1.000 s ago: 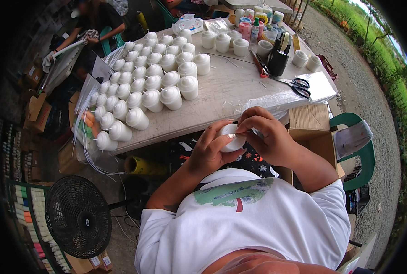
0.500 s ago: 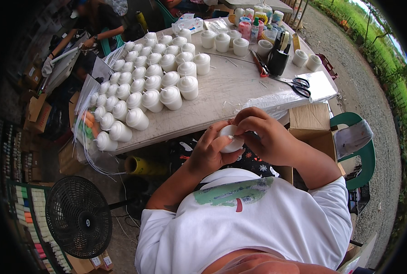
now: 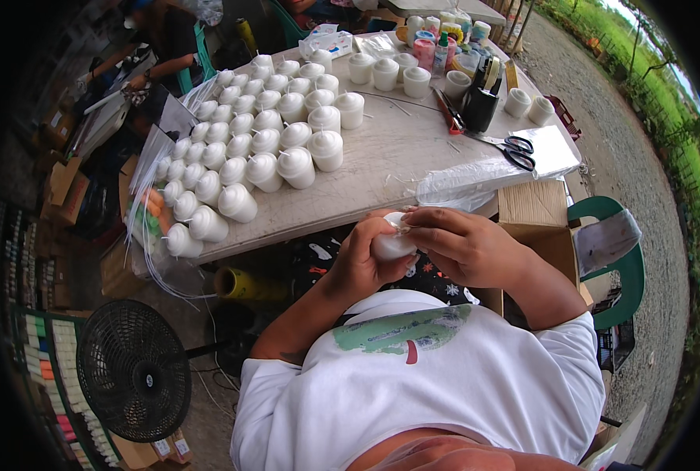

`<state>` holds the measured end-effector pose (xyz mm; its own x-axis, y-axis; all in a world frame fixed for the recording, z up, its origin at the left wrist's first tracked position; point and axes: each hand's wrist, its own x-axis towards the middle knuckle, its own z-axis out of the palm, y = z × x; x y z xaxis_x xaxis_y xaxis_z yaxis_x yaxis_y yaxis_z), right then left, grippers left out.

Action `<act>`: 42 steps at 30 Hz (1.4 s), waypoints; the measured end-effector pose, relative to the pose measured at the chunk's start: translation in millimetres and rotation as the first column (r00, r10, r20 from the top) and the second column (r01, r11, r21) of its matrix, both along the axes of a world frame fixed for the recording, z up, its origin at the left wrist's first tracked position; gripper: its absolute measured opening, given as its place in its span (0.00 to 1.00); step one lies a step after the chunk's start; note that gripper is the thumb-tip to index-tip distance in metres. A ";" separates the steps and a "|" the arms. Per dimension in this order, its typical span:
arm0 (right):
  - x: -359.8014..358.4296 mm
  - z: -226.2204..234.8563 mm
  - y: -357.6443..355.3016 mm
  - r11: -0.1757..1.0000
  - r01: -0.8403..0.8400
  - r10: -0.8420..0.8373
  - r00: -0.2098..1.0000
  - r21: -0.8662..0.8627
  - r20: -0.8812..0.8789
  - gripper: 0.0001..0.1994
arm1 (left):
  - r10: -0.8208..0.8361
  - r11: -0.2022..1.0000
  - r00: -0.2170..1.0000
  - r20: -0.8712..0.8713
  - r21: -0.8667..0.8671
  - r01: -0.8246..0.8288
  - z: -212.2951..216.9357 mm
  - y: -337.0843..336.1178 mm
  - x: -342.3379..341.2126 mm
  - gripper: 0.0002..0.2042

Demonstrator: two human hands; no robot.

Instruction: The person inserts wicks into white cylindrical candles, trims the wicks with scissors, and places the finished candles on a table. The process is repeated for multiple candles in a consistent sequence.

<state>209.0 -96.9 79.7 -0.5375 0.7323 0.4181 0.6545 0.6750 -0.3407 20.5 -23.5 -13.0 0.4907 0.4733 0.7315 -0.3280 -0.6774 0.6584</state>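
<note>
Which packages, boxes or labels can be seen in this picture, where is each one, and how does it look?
Cardboard box: brown, open, under the table's right end beside the green chair.
Tissue pack: white and blue, soft, at the table's far edge.
Clear plastic bag: flat, on the near right of the table.
Small boxes: coloured rows on a rack, lower left, too small to tell more.
No screens or signs show.

Outdoor craft workshop: table (image 3: 413,169) crowded with white candles (image 3: 263,141), scissors (image 3: 515,149), gravel path (image 3: 625,157).
</note>
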 end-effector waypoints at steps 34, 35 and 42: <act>2.6 -35.5 7.4 0.989 0.011 -0.005 0.999 0.150 -0.041 0.29 | 0.246 0.961 0.930 -0.274 -0.056 -0.271 0.8 8.2 -0.3 0.37; 3.1 -36.3 7.8 0.990 0.014 -0.011 1.000 0.143 -0.020 0.30 | 0.242 0.966 0.926 -0.289 -0.014 -0.257 0.1 9.6 -0.3 0.37; 2.8 -43.2 13.6 0.988 0.028 -0.035 0.998 0.152 0.043 0.34 | 0.130 0.991 0.984 -0.122 -0.002 -0.132 -14.8 11.3 6.5 0.32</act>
